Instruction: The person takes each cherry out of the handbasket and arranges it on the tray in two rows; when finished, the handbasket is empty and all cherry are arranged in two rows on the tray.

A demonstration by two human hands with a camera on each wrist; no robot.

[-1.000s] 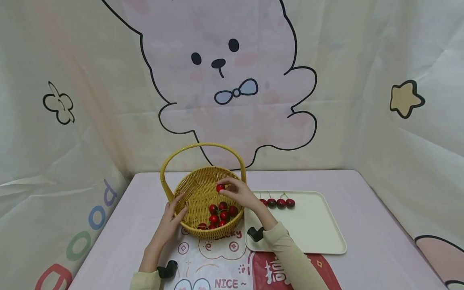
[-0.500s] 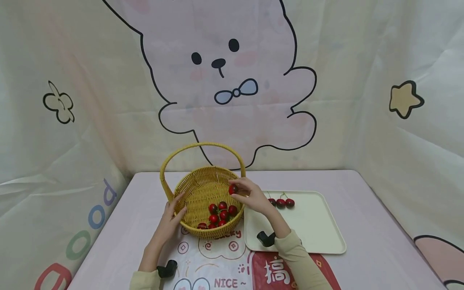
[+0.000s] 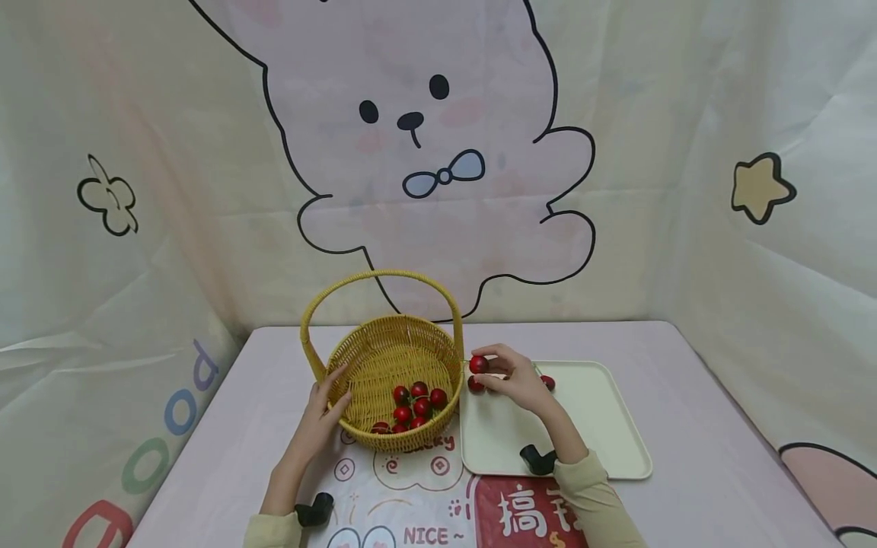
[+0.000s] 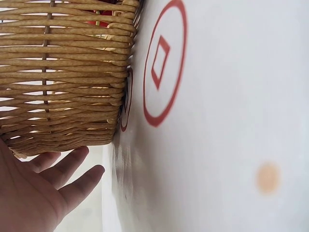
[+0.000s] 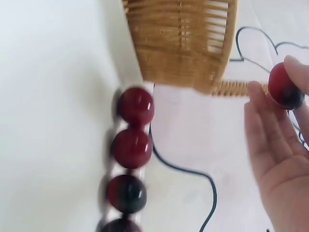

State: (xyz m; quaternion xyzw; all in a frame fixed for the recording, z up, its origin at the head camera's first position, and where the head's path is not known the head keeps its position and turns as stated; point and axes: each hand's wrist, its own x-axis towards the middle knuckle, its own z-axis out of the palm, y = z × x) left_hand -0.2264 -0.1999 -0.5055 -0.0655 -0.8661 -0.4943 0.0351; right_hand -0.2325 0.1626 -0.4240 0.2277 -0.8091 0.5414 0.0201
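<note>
A yellow woven basket (image 3: 393, 342) with a tall handle stands on the table with several cherries (image 3: 419, 407) in it. My left hand (image 3: 318, 415) holds its left rim, thumb and a finger over the edge; in the left wrist view the other fingers (image 4: 79, 186) spread along the outer wall. My right hand (image 3: 517, 378) pinches a dark red cherry (image 3: 478, 364) between thumb and fingertips, above the back left of a white tray (image 3: 582, 441). In the right wrist view, a row of cherries (image 5: 131, 147) lies along the tray's edge. The right hand partly hides that row in the head view.
The basket's right side stands close by the tray's left edge. The handle (image 3: 387, 272) arches high over the basket. A printed mat (image 3: 425, 506) lies in front, and a patterned cloth wall (image 3: 617, 266) rises behind the table.
My right hand has carried the cherry rightward from over the basket to over the tray's left part. The left hand stays at the basket's rim.
</note>
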